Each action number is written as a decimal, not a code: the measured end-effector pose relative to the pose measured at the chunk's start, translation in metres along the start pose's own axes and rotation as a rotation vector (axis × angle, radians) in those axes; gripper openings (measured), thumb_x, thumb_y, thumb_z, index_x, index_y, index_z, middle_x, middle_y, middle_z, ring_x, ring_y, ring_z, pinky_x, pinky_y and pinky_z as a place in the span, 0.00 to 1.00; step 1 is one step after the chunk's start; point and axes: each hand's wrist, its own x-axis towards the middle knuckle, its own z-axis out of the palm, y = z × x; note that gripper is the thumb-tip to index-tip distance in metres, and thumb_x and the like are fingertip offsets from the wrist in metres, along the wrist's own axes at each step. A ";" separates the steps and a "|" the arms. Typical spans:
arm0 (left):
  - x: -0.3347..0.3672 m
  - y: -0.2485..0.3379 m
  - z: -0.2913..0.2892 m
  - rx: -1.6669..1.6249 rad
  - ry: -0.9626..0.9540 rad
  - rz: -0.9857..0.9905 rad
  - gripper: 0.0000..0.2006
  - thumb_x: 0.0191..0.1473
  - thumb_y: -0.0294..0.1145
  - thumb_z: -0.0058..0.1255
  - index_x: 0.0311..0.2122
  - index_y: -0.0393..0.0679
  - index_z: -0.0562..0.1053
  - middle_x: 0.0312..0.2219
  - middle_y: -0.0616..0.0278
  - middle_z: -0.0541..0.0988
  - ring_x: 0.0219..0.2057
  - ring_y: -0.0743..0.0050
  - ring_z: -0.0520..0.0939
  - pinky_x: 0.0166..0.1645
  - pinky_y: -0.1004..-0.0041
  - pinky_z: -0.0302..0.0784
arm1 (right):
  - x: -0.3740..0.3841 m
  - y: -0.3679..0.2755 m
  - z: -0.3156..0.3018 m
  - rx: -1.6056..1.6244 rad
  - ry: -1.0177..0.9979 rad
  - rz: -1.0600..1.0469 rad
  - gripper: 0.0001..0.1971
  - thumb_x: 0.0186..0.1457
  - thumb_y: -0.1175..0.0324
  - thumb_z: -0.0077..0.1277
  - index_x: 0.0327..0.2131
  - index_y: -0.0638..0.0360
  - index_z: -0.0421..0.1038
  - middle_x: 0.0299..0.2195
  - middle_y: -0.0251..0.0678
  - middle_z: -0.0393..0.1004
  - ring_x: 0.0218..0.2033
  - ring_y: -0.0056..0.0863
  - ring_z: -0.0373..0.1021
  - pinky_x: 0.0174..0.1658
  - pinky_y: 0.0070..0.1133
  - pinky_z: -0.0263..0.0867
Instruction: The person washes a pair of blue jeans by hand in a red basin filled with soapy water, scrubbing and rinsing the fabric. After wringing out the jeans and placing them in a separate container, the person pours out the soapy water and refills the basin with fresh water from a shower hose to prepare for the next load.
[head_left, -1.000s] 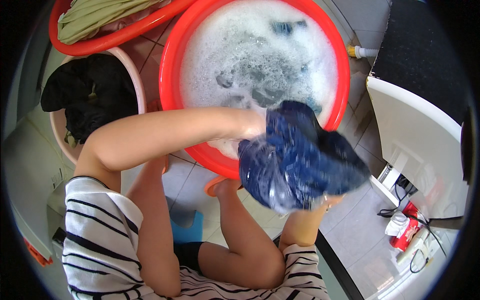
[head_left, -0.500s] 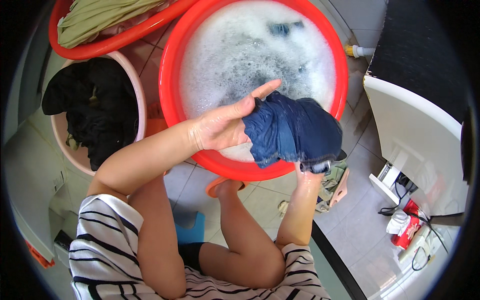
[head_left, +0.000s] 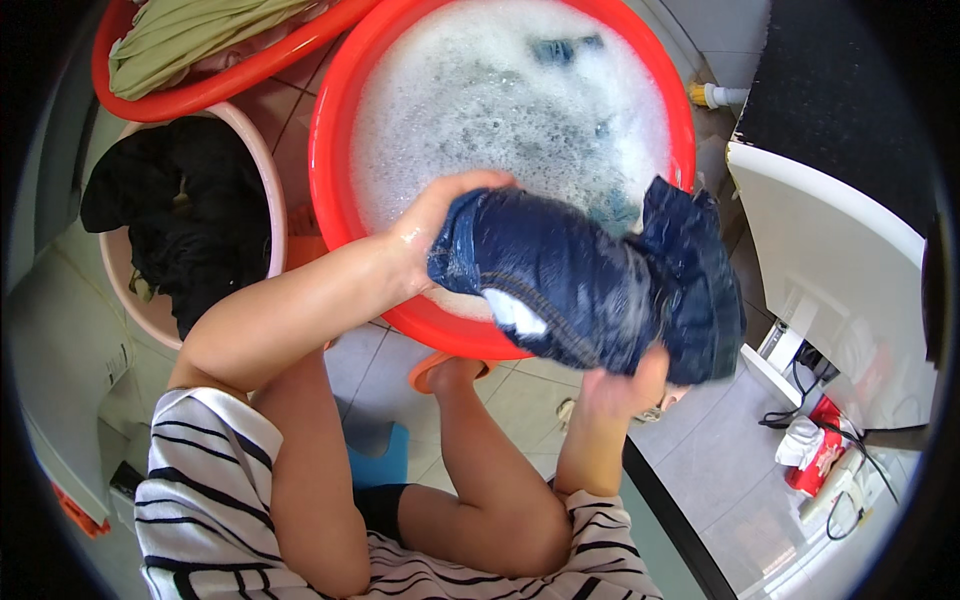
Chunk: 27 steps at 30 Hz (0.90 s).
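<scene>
A wet pair of dark blue jeans [head_left: 570, 270] is held up over the near rim of a red tub [head_left: 333, 215]. My left hand [head_left: 425, 225] is closed around the left end of the cloth; some of its fingers are hidden behind it. From below, my right hand [head_left: 628, 385] grips the jeans near their right end, thumb in front. A pale patch and orange stitching show on the denim. White suds [head_left: 430, 110] cover the water in the tub, and a bit of blue cloth [head_left: 565, 48] pokes through at the far side.
To the left, a pale pink basin [head_left: 272, 190] holds black clothes [head_left: 195, 220]. Behind it stands another red tub [head_left: 215, 108] with light green cloth [head_left: 195, 40]. On the right are a white curved panel [head_left: 830, 240], cables and a red tissue pack [head_left: 822, 445]. A blue stool [head_left: 385, 455] sits between my legs.
The jeans have spread out wider to the right and lower. My left hand, open with its thumb and finger extended before, is now closed on the cloth. My right hand has come lower.
</scene>
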 end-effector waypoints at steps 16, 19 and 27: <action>0.024 -0.017 -0.001 1.005 0.080 -0.044 0.10 0.43 0.35 0.49 0.26 0.39 0.75 0.22 0.64 0.75 0.27 0.73 0.74 0.35 0.75 0.69 | 0.016 -0.039 0.042 -0.604 -1.349 -0.786 0.07 0.47 0.68 0.48 0.32 0.54 0.65 0.28 0.45 0.73 0.37 0.42 0.71 0.41 0.36 0.70; 0.024 -0.021 -0.005 1.284 0.082 0.101 0.10 0.45 0.34 0.47 0.26 0.38 0.75 0.22 0.58 0.76 0.27 0.70 0.75 0.35 0.73 0.70 | 0.010 -0.032 0.057 -0.592 -1.426 -0.772 0.04 0.43 0.68 0.50 0.23 0.53 0.65 0.24 0.42 0.73 0.33 0.41 0.71 0.37 0.33 0.72; 0.020 -0.028 -0.018 1.447 0.153 0.298 0.14 0.47 0.38 0.45 0.32 0.39 0.74 0.31 0.41 0.76 0.37 0.45 0.76 0.41 0.61 0.70 | 0.008 -0.022 0.062 -0.647 -1.532 -0.687 0.08 0.35 0.67 0.52 0.20 0.56 0.64 0.21 0.36 0.66 0.32 0.39 0.71 0.35 0.31 0.73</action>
